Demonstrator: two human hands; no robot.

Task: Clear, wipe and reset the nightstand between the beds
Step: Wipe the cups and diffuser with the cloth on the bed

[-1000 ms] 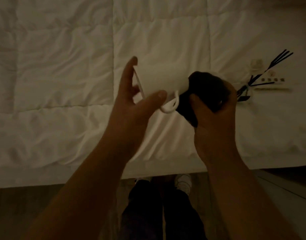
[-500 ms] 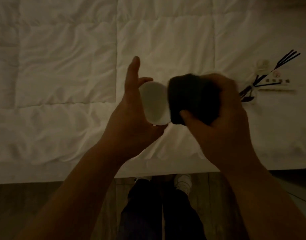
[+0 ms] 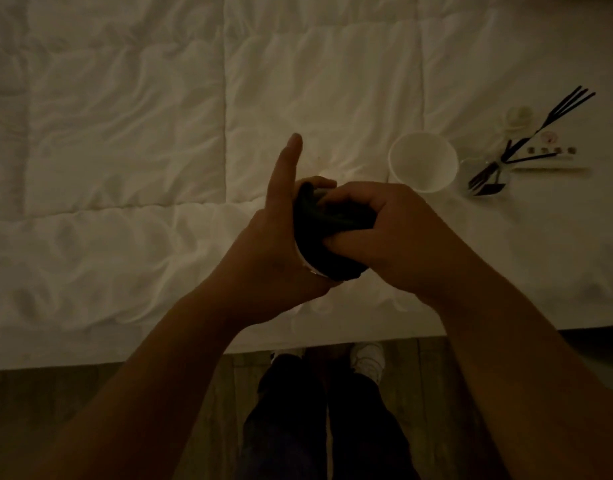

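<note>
While the room lies in dim light, a white quilt (image 3: pixel 125 168) covers the bed across the whole upper part of the view, its stitched squares wrinkled. Over the bed's near edge the left hand (image 3: pixel 273 251) cups a white cup (image 3: pixel 306 263), of which only a thin strip of the rim shows below the hand (the rest is hidden); its forefinger stands straight up while the other fingers curl round the cup. Touching it, the right hand (image 3: pixel 384 237) grips a dark cloth (image 3: pixel 327 233) bunched in curled fingers and presses it against the cup. Farther right a second white cup (image 3: pixel 423 161) lies on the quilt with its mouth toward the camera, apart from both hands. Just beside it stands a glass holder with black sticks (image 3: pixel 526 140) fanning up and right, near a small white card (image 3: pixel 549 157). Below, dark trousers (image 3: pixel 325 427) and a white shoe (image 3: pixel 369 356) stand on wooden floor (image 3: pixel 55 410).
</note>
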